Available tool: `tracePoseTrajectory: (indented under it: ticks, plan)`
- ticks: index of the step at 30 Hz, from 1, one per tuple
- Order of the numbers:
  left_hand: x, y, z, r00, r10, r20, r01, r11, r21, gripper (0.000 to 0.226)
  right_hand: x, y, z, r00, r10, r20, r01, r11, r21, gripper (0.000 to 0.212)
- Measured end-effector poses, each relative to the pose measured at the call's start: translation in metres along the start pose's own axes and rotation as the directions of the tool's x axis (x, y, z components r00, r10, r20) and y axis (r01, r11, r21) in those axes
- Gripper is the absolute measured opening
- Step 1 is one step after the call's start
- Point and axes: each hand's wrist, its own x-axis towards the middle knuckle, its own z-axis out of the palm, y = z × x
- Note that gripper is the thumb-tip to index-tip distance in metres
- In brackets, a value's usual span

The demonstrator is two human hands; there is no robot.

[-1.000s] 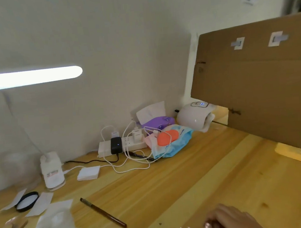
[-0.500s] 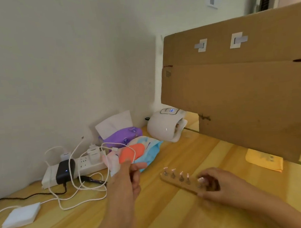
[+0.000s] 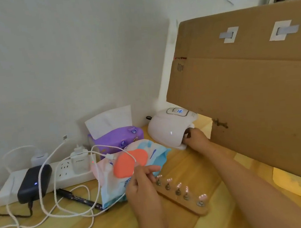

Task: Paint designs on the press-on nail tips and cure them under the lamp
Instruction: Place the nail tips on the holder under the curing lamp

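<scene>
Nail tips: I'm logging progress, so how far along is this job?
Done: five nail tips show pink designs. In hand: the right hand is at the mouth of the lamp, the left hand by one end of the wooden holder. Left: the holder lies on the table outside the lamp, so curing is not yet done.

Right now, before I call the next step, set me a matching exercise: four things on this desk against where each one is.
Things:
1 nail lamp
2 wooden nail-tip holder
3 purple tissue pack
4 black adapter

Places:
A sitting on the white power strip
B right hand at its opening
C lying by the left hand
D behind the blue wet-wipe pack

Pairs: 1-B; 2-C; 3-D; 4-A
</scene>
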Motion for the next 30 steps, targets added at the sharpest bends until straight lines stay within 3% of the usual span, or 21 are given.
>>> tracePoseTrajectory:
  ticks: [5, 9, 16, 23, 28, 30]
  plan:
    - [-0.002, -0.001, 0.0, 0.999, 0.021, 0.027, -0.022, 0.999, 0.024, 0.053, 0.0, 0.013, -0.014, 0.999, 0.041, -0.009, -0.041, 0.997, -0.058, 0.018]
    - [-0.007, 0.001, 0.003, 0.996, 0.072, 0.047, -0.074, 0.996, 0.052, 0.048, -0.03, 0.052, -0.046, 0.987, 0.161, -0.022, -0.161, 0.949, -0.272, 0.027]
    - [-0.012, 0.001, 0.003, 0.994, 0.065, 0.085, -0.068, 0.997, 0.033, 0.047, -0.051, 0.057, -0.046, 0.948, 0.291, -0.129, -0.318, 0.887, -0.334, 0.037]
    - [-0.019, 0.002, 0.003, 0.987, 0.077, 0.143, -0.086, 0.995, 0.058, 0.051, -0.039, 0.036, -0.026, 0.947, 0.26, -0.188, -0.289, 0.946, -0.146, 0.044]
    - [-0.022, 0.003, 0.006, 0.992, 0.053, 0.115, -0.058, 0.998, 0.036, 0.054, -0.034, 0.043, -0.026, 0.954, 0.266, -0.137, -0.25, 0.961, 0.121, 0.052]
    - [-0.021, 0.003, 0.007, 0.993, 0.053, 0.11, -0.055, 0.998, 0.018, 0.054, -0.034, 0.043, -0.027, 0.957, 0.271, -0.101, -0.256, 0.956, 0.141, 0.049]
